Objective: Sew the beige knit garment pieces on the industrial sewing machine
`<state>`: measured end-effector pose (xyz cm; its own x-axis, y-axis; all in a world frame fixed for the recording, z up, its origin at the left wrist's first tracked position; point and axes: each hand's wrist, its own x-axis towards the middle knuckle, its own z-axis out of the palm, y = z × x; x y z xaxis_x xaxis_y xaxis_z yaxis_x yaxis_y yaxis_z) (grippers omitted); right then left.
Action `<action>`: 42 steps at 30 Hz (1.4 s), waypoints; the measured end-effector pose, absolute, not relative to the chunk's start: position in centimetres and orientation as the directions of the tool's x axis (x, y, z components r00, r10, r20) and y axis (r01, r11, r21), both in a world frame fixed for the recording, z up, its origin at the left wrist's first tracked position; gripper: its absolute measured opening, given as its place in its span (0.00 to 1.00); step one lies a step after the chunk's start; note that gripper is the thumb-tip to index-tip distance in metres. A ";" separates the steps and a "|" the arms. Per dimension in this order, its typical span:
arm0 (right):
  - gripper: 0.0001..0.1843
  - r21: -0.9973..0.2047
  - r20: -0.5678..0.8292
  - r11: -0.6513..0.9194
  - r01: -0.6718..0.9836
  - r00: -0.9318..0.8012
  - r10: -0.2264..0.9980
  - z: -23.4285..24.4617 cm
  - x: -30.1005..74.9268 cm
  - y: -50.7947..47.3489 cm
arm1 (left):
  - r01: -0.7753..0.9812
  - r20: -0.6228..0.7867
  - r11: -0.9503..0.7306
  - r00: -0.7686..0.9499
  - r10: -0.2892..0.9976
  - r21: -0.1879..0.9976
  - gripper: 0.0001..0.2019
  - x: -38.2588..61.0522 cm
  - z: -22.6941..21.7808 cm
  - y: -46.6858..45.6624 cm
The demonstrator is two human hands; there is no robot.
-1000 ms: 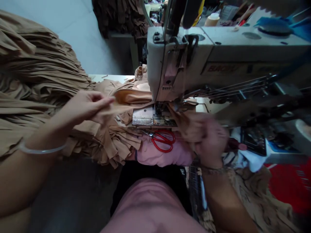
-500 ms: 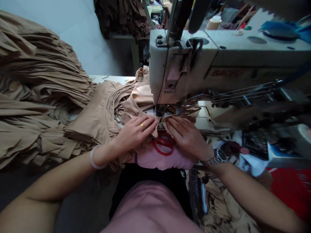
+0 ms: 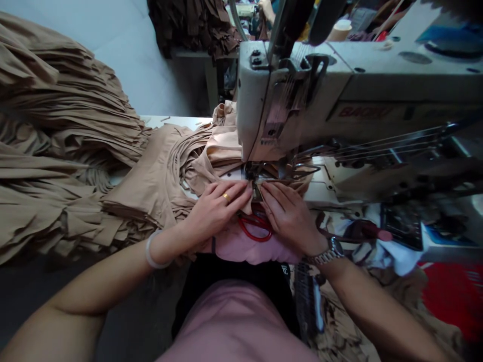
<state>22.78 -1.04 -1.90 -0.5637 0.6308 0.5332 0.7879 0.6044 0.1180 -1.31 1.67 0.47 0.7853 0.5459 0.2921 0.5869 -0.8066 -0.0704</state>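
Left hand (image 3: 219,207), right hand (image 3: 290,217) holding one tan piece (image 3: 246,199)

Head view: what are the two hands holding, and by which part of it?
The left hand and right hand hold a tan fabric piece by its edge, one on each side, just in front of the sewing machine's presser foot.

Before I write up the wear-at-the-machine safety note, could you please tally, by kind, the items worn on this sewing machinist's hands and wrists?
Gold ring, on the left hand: 1
Pale bangle, on the left wrist: 1
Metal wristwatch, on the right wrist, above the right hand: 1
Total: 3
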 end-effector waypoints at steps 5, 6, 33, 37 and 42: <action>0.22 0.051 0.548 0.590 0.806 -0.517 0.658 -1.9 22.7 -1.1 | 0.615 0.279 -0.780 0.774 0.568 -0.119 0.26 -0.7 0.5 1.2; 0.22 0.036 0.547 0.587 0.809 -0.508 0.666 -1.9 22.7 -1.0 | 0.632 0.281 -0.764 0.762 0.583 -0.129 0.25 -0.4 0.5 0.9; 0.35 0.191 0.421 0.547 0.815 -0.572 0.704 -2.8 26.0 -1.6 | 0.738 0.436 -0.664 0.641 0.632 -0.122 0.19 0.1 -0.9 0.6; 0.30 0.227 0.395 0.569 0.791 -0.608 0.688 -2.5 26.8 -1.7 | 0.713 0.445 -0.698 0.648 0.618 -0.068 0.18 0.1 -0.8 0.8; 0.24 0.174 0.506 0.589 0.789 -0.585 0.634 -2.3 25.6 -1.8 | 0.647 0.463 -0.763 0.677 0.572 -0.004 0.17 -0.3 -0.5 0.3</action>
<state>25.57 -1.78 -2.28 -0.5847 0.6345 0.5055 0.7893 0.5889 0.1738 -0.29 0.31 -0.50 0.6772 0.5716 0.4633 0.6468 -0.7627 -0.0044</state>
